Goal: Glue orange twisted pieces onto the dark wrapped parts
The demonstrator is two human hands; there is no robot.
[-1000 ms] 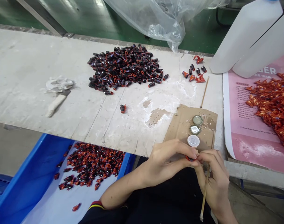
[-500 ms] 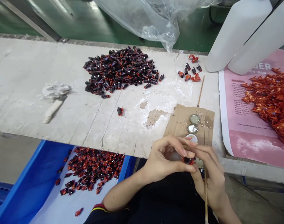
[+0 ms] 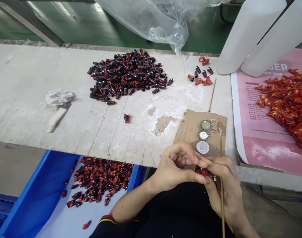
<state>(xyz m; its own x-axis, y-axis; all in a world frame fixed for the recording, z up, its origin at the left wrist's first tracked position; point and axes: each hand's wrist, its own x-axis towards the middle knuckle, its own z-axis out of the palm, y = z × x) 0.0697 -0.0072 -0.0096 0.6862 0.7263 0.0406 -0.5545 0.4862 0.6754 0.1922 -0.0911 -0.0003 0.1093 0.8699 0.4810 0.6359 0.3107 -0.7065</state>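
Between my two hands, over the bench's front edge, is a small glossy black-and-red plastic part (image 3: 199, 170). My left hand (image 3: 179, 167) pinches it between thumb and fingertips. From the other side, the thumb and index finger of my right hand (image 3: 225, 185) close on the part's orange-red end. A thin wooden stick (image 3: 222, 205) also sits in my right hand, running lengthwise past the fingers. Beyond the hands lies a piece of brown cardboard (image 3: 188, 129) bearing two crimped bottle caps (image 3: 205, 125) and a round white lid (image 3: 202, 147).
A heap of black parts (image 3: 128, 74) covers the bench's middle. Orange-red pieces (image 3: 287, 105) pile on a pink printed sheet (image 3: 252, 122) at right. A blue crate (image 3: 29, 195) below left holds joined parts. Another stick (image 3: 212, 96) and a white-wrapped tool (image 3: 58, 119) lie on the bench.
My right fingers have drawn together on the part, and its orange-red side now shows more. The white lid is uncovered. The stick's upper end has shifted slightly right.
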